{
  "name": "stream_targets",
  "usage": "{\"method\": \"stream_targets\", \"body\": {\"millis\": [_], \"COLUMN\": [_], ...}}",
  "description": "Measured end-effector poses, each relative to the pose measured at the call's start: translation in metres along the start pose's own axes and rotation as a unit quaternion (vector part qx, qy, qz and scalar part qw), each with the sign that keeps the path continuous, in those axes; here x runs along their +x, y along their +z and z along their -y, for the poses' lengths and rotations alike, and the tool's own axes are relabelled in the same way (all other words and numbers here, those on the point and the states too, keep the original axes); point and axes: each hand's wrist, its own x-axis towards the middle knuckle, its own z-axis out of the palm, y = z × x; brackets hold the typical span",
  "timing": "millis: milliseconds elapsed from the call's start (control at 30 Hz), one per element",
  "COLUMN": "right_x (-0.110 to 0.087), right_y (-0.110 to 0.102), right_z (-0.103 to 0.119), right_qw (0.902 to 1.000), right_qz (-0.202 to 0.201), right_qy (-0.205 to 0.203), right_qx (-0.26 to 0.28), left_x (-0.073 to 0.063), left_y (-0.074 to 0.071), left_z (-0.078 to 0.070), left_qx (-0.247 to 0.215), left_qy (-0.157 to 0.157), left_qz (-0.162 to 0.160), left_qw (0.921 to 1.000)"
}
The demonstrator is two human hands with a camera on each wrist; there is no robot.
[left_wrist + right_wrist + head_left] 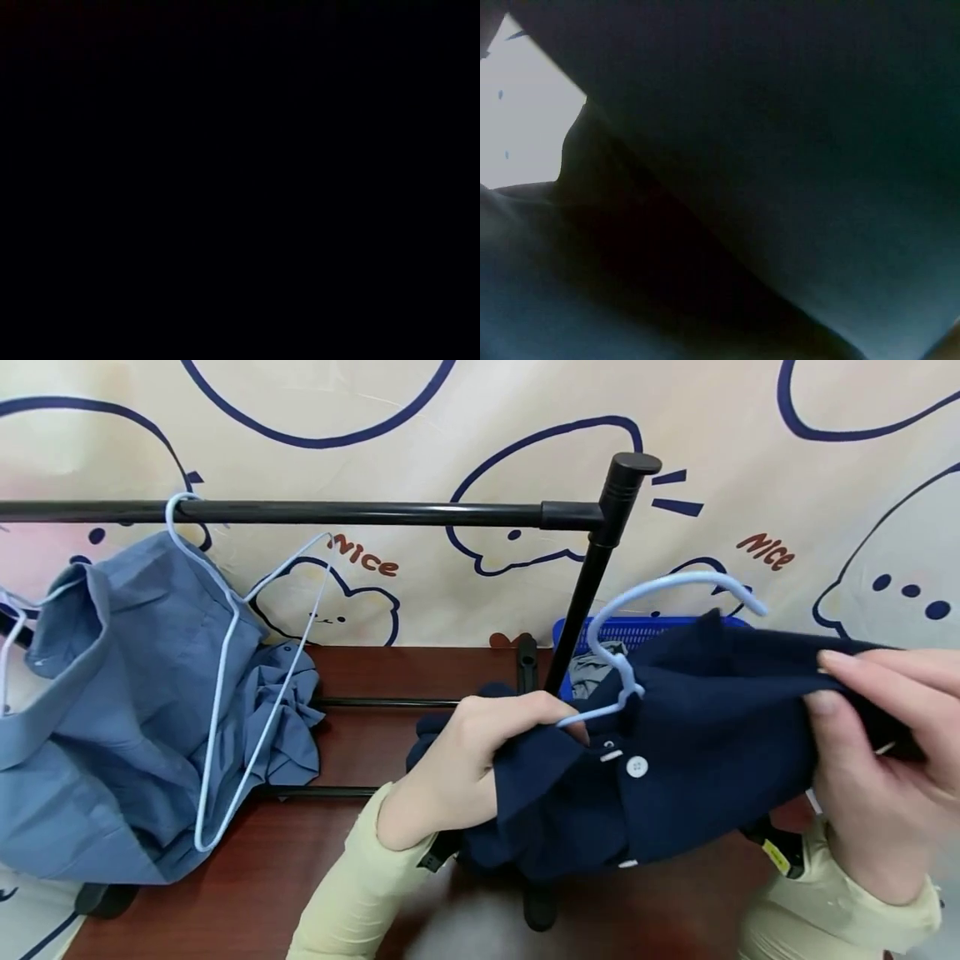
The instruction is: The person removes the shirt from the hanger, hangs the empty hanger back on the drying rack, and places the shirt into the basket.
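Two hands are in the head view, both yours, with one navy shirt between them. The navy shirt (712,718) is right of centre, in front of you, held up and stretched sideways. One pale blue hanger (675,580) comes out at its collar, the hook curving up and to the right, clear of the rail. One round white button (637,767) shows face-on.

Your left hand (465,752) reaches in from below, thumb laid across the collar beside the hanger's arm, gripping the cloth; its other fingers are mostly hidden. Your right hand (892,810), at the right edge, pinches the shirt between thumb and forefinger, palm turned inward. Two pale yellow sleeves (352,877) cover your forearms, which angle upward from the bottom.

One black top rail (375,513) meets one upright post (581,602), and two lower bars (390,702) run beneath. At left, one blue-grey garment (165,693) hangs below the rail; a second hanger (222,685) is hooked there, partly in front of it. One blue basket (630,628) with grey cloth (588,672) sits behind the post.

Your left wrist view is black; your right wrist view is filled mostly by dark cloth (802,165), with one bright patch upper left.
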Motion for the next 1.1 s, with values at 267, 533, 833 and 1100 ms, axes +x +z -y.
{"method": "stream_targets", "body": {"millis": [267, 533, 833, 1100], "right_x": [-0.022, -0.067, -0.108, -0.116], "right_y": [0.008, -0.003, -0.007, -0.011], "right_z": [-0.011, -0.047, -0.064, -0.066], "right_qw": [0.9737, 0.9223, 0.8897, 0.8925], "right_qz": [0.214, 0.362, 0.408, 0.386], "right_qy": [0.021, 0.128, 0.193, 0.211], "right_qx": [-0.075, -0.047, -0.071, -0.102], "left_x": [-0.027, -0.058, -0.091, -0.106], "left_y": [-0.013, -0.015, -0.018, -0.027], "left_z": [0.032, 0.058, 0.073, 0.065], "left_qx": [0.037, 0.072, 0.13, 0.247], "left_qy": [-0.098, -0.187, -0.248, -0.284], "left_qz": [0.02, 0.041, 0.032, -0.048], "left_qw": [0.9943, 0.9789, 0.9596, 0.9253]}}
